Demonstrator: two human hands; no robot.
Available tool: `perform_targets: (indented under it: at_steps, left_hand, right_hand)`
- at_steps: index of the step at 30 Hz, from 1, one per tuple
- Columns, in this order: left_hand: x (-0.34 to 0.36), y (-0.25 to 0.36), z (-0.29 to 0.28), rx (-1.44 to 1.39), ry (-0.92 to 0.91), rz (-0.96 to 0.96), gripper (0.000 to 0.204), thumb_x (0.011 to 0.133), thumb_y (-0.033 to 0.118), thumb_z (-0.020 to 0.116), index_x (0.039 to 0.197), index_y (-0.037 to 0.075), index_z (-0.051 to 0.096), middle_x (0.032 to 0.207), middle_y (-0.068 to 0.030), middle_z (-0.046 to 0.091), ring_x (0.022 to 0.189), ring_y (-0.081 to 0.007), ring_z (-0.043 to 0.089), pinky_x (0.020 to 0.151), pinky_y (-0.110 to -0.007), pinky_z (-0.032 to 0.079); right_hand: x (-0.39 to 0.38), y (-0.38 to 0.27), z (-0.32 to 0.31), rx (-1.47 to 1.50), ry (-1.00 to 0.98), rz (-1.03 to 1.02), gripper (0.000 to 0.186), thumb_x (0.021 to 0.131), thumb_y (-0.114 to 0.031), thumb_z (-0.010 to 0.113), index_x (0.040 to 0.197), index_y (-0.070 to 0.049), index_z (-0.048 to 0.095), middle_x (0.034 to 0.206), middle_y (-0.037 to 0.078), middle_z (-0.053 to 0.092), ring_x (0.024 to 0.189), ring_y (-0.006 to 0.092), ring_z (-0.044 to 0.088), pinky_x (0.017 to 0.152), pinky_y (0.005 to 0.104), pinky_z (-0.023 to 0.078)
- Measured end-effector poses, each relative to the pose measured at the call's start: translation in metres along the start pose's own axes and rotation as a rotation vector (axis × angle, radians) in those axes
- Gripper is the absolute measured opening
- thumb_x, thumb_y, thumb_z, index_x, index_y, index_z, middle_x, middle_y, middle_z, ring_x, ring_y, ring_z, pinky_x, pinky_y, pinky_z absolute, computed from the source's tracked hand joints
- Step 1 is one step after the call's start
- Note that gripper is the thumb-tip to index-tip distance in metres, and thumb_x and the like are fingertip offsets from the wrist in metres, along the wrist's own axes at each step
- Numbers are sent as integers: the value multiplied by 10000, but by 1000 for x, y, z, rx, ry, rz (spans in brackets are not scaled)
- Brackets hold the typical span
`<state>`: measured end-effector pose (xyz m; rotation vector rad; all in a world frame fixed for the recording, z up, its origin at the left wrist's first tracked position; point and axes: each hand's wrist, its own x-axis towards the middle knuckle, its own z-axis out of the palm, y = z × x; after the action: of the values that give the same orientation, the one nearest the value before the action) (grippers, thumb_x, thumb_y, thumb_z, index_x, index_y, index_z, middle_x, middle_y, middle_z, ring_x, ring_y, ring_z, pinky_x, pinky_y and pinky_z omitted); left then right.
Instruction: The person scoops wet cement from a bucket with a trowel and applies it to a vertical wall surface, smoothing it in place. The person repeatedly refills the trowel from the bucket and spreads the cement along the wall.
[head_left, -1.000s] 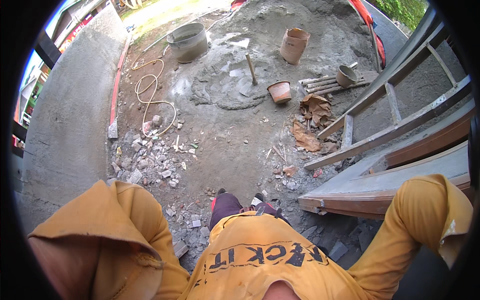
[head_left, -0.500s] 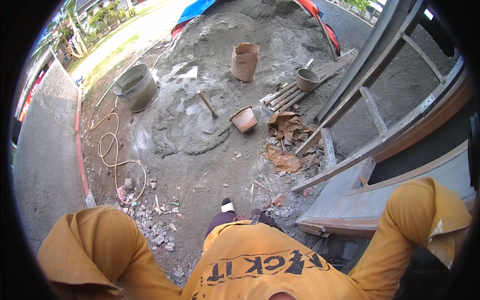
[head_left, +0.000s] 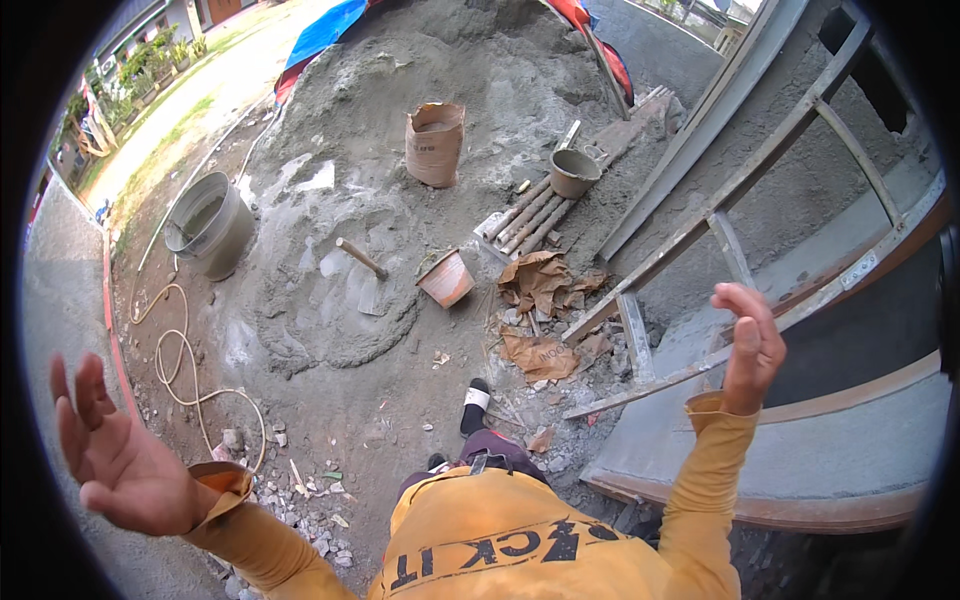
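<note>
My left hand [head_left: 135, 465] is raised at the lower left, palm showing and fingers spread, with nothing in it. On the right my right hand [head_left: 752, 348] is lifted too, its fingers loosely bent and apart from the thumb, holding nothing. In the picture it overlaps a wooden ladder [head_left: 690, 240]; contact cannot be made out. Ahead on the ground, a tool with a wooden handle [head_left: 358, 256] stands in a patch of wet grey mortar [head_left: 300, 325]. Beside that patch a pinkish bucket [head_left: 449, 282] lies tilted.
A large grey tub [head_left: 230, 235] stands left of the mortar, near a looped hose [head_left: 183, 370]. An open paper sack [head_left: 435, 155] sits before the sand heap [head_left: 480, 60]. Small bucket [head_left: 575, 177], poles [head_left: 525, 220], torn paper [head_left: 540, 285] and a framed panel [head_left: 690, 450] lie rightward; rubble [head_left: 310, 510] is nearby.
Both hands have come up into view, where only sleeves showed before. The scene has shifted left and slightly down, and a foot now shows further forward.
</note>
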<state>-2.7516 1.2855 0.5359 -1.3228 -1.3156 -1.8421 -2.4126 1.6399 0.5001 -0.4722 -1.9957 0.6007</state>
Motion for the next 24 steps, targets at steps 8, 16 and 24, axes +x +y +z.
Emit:
perform_targets:
  at_steps: [8, 16, 24]
  left_hand:
    - [-470, -209, -77, 801, -139, -1403, 284, 845, 270, 574, 861, -13, 592, 731, -69, 573, 606, -122, 512, 555, -270, 450]
    - [-557, -165, 29, 873, -675, -1800, 350, 764, 318, 619, 738, -31, 626, 677, -182, 625, 639, -276, 599, 608, -406, 462]
    - [-489, -415, 22, 764, -369, -1513, 299, 819, 267, 584, 719, -16, 574, 566, -92, 563, 465, -158, 493, 471, -334, 408]
  right_hand:
    - [-199, 294, 125, -144, -480, 1057, 298, 833, -278, 587, 929, -1, 642, 696, 44, 621, 649, 97, 564, 622, 267, 462]
    - [-148, 354, 123, -265, -494, 1306, 317, 813, -330, 592, 924, -40, 653, 793, 127, 648, 724, 203, 616, 681, 338, 468]
    - [-151, 395, 145, -246, -370, 1264, 327, 817, -331, 593, 934, -32, 655, 719, 74, 636, 618, 134, 588, 601, 294, 461]
